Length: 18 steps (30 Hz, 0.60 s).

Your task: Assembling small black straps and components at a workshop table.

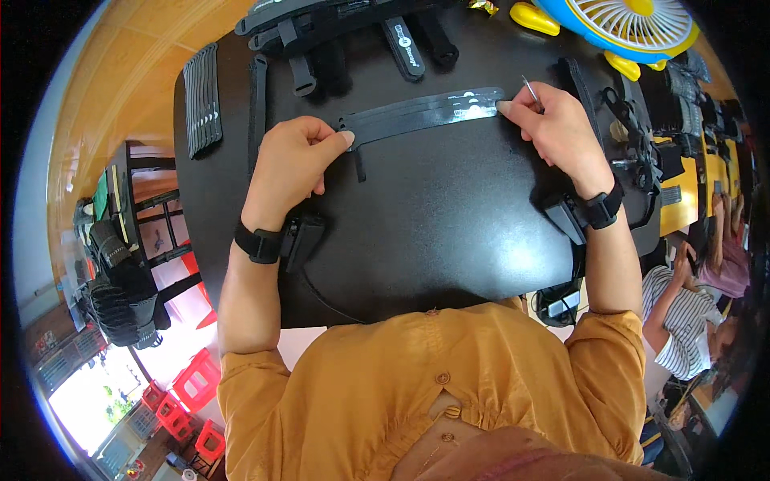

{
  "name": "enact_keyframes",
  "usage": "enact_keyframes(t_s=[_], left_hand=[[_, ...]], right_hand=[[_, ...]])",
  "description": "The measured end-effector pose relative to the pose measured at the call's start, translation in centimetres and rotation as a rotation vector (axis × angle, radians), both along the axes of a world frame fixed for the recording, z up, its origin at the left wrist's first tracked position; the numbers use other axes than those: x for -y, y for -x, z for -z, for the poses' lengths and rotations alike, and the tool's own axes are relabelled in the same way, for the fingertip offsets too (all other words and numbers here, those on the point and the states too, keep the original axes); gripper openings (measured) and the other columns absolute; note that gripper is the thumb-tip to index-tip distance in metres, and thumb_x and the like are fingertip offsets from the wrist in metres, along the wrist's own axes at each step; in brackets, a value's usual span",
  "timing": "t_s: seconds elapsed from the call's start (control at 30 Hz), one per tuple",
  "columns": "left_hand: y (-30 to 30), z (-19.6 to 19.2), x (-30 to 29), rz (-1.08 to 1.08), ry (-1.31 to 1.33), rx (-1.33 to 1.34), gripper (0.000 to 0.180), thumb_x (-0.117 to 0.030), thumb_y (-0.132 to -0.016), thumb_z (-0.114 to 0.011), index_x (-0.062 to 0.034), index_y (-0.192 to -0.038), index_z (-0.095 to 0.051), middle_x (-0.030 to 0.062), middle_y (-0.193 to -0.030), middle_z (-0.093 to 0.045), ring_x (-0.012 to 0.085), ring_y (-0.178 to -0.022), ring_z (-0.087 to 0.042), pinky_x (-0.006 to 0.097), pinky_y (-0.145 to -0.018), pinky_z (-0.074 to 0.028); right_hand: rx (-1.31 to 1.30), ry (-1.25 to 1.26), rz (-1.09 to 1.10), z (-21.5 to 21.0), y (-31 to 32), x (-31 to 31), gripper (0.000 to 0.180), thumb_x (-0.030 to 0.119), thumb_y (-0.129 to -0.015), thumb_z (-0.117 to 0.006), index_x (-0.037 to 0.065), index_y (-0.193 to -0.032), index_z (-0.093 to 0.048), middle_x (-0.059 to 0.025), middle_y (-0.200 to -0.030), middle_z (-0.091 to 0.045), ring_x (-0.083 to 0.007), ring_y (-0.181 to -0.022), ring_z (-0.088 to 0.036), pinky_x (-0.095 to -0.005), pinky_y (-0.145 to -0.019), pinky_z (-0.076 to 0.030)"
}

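Nearly closed, the left hand point(301, 164) and right hand point(557, 132) pinch opposite ends of a flat, glossy black strap point(413, 118). Its long axis runs crosswise between them.

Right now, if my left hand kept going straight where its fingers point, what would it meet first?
The black strap, whose end is right at your left hand's fingertips. Beyond that, the line seems to follow the strap toward your right hand, though depth is unclear.
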<state>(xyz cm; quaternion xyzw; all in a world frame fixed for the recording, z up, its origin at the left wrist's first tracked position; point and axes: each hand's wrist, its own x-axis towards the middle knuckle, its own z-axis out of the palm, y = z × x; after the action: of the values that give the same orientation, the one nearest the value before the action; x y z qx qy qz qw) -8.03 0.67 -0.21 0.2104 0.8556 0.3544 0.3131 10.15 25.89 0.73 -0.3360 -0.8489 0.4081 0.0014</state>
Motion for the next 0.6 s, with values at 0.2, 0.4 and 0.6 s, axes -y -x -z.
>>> enact_keyframes(t_s=[0.2, 0.4, 0.6], left_hand=[[-0.1, -0.3, -0.2, 0.006, 0.028, -0.022, 0.027, -0.026, -0.086, -0.071, -0.0023, -0.076, -0.063, -0.0002, -0.055, -0.054, 0.0078, -0.039, -0.047, 0.024, -0.037, -0.035], [0.0, -0.3, -0.1, 0.045, 0.035, -0.075, 0.03, -0.029, -0.087, -0.07, -0.0017, -0.076, -0.063, 0.0001, -0.055, -0.053, 0.0085, -0.039, -0.047, 0.025, -0.038, -0.035], [0.2, -1.6, 0.3, 0.115, 0.161, -0.337, 0.028, -0.03, -0.088, -0.069, -0.0017, -0.083, -0.066, 0.0003, -0.058, -0.056, 0.0096, -0.044, -0.051, 0.025, -0.042, -0.04]], right_hand=[[0.003, -0.018, -0.002, -0.1, 0.0, 0.1, 0.026, 0.027, -0.092, -0.064, 0.001, -0.089, -0.066, -0.0046, -0.06, -0.059, -0.0119, -0.046, -0.056, -0.026, -0.043, -0.044], [0.02, -0.055, -0.004, -0.2, 0.0, 0.3, 0.026, 0.027, -0.093, -0.063, 0.002, -0.089, -0.066, -0.0043, -0.059, -0.058, -0.0116, -0.046, -0.056, -0.0253, -0.043, -0.044], [-0.052, 0.04, 0.086, 0.1, -0.8, -0.7, 0.025, 0.028, -0.097, -0.057, 0.004, -0.097, -0.065, -0.0026, -0.064, -0.06, -0.0089, -0.048, -0.055, -0.0229, -0.043, -0.043]])
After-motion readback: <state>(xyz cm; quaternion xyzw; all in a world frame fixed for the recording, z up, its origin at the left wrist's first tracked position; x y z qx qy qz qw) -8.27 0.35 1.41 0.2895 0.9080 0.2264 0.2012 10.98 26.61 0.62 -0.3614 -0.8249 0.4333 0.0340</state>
